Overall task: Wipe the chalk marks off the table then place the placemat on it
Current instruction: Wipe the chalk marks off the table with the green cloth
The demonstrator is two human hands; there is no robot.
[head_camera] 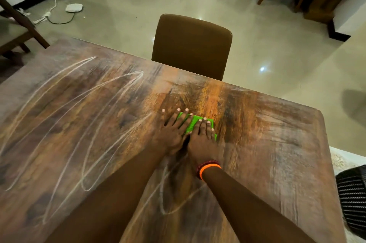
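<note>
I have both palms flat on a folded green cloth (191,124), my left hand (173,131) and my right hand (202,139) side by side with fingers straight, pressing it down on the wooden table (277,143) rather than gripping it. The cloth sits a little right of the tabletop's middle, at about twelve o'clock from my body, just short of the brown chair (192,44) tucked in at the far edge. Judging by the surface, the wiping is only partly done: the stretch from one to four o'clock looks smeared and free of clear lines, while long looping chalk marks (75,116) cover the whole side from eight to eleven o'clock, and a few more strokes run under my forearms at six o'clock. So I reckon well over half of the marks remain. The placemat is not yet on the table (a dark ribbed thing (352,197) at four o'clock, off the table's corner, might be it, but I cannot tell).
</note>
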